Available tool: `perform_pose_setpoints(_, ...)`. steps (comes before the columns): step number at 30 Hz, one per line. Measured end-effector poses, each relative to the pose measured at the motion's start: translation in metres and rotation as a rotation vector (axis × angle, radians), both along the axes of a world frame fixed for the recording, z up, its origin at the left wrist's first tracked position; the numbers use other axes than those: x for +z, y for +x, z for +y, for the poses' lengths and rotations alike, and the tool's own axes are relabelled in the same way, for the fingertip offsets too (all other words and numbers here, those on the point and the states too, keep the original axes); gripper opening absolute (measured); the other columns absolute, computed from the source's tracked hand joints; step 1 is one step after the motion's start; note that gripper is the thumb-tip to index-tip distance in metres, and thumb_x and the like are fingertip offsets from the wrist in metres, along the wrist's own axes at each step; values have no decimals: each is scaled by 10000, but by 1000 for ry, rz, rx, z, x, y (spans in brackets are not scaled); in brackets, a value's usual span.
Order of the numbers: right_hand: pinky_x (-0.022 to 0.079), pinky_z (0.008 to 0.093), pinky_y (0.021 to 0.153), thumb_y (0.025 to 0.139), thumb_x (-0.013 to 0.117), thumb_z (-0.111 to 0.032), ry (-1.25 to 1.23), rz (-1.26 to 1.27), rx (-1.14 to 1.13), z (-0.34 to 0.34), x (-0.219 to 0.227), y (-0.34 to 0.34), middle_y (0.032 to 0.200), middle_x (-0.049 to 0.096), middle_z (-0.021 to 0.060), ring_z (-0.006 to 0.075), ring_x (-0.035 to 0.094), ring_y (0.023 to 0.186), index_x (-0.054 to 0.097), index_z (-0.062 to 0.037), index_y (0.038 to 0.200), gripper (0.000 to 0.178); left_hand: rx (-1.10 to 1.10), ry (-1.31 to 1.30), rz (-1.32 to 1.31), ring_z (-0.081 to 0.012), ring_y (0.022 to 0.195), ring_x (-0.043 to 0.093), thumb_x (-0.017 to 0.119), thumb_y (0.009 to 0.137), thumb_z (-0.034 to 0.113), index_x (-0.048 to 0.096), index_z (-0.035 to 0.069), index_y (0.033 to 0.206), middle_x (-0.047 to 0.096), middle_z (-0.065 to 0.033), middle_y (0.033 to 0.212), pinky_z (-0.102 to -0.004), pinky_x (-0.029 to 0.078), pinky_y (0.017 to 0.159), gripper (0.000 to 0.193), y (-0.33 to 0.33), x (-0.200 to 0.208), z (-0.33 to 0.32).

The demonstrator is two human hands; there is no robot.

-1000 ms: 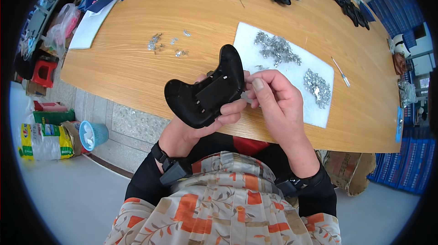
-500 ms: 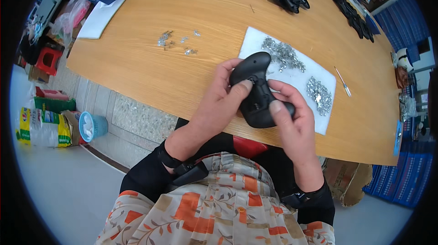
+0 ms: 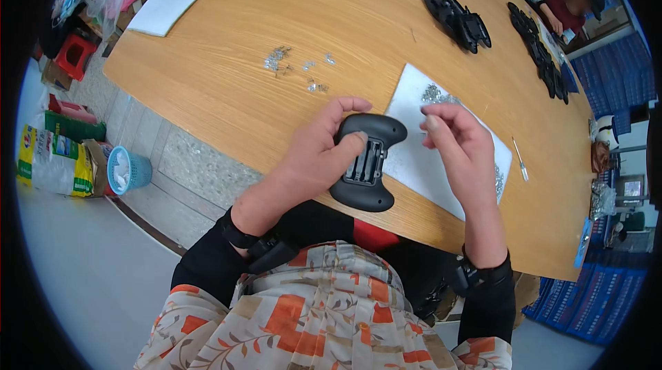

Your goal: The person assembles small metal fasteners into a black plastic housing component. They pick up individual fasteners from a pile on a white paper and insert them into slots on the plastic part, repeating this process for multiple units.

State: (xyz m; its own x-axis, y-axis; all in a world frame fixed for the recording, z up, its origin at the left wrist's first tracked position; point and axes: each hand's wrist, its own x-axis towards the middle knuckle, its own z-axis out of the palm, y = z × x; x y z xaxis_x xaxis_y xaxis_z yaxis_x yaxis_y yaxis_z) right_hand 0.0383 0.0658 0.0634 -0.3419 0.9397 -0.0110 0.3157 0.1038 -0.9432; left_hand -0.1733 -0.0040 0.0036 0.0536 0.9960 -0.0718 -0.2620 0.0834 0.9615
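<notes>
My left hand (image 3: 317,146) is closed around the left side of a black game controller (image 3: 362,199), its thumb lying along the edge of the open battery compartment. The compartment faces up. To the right, apart from the controller, my right hand (image 3: 465,149) is held over a white foam sheet (image 3: 431,187) with thumb and index finger pinched together. Whatever sits between those fingertips is too small to name. Just beyond them lies a heap of small silvery metal pieces (image 3: 436,94); a second heap (image 3: 499,180) is partly hidden by my right hand.
Loose metal pieces (image 3: 277,60) lie left on the wooden table (image 3: 227,94). Black controller shells (image 3: 458,22) and a row of black parts (image 3: 541,53) are at the far right. A screwdriver (image 3: 520,161) lies beyond the foam. Another person (image 3: 558,8) sits across the table.
My right hand has let go of the controller and moved up over the foam sheet, its fingertips now pinched. The controller has turned in my left hand, showing the battery compartment more fully.
</notes>
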Motion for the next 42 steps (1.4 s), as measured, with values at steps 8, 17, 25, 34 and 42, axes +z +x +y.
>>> perform_pose_setpoints(8,544,363,786,902,684,-166,393,-427,329,89,-14,-99,944,724,150,285,689,848,705,-30,1058,207,-79,-19,56,-11,868,550,544,1007,23,540,56,1204,587,31,985,-203,488,749,200,-7,4,0)
perform_pose_setpoints(17,514,297,723,888,705,-94,398,-459,487,109,-16,-116,848,696,83,175,641,769,715,-9,974,121,-26,-29,58,-11,804,496,539,1052,132,601,58,1116,555,47,898,-202,448,709,115,-11,7,0)
perform_pose_setpoints(25,512,313,665,853,725,-83,327,-399,605,40,31,-61,820,672,78,211,649,729,716,-57,934,85,-20,-44,-38,-15,832,513,525,1086,232,618,37,1114,578,40,905,-211,462,731,218,-8,5,2)
perform_pose_setpoints(34,498,310,651,895,702,-103,262,-382,356,11,19,-35,789,673,93,200,633,693,680,-16,930,97,-27,38,159,-25,892,552,546,1077,248,638,49,1131,613,39,936,-211,474,784,226,1,5,-1)
perform_pose_setpoints(42,506,319,656,926,680,-100,191,-241,260,-3,-10,-7,828,667,122,234,638,708,657,-14,970,99,-15,87,287,-74,979,569,435,1062,93,564,11,1286,612,-33,1091,-238,485,869,271,3,0,4)
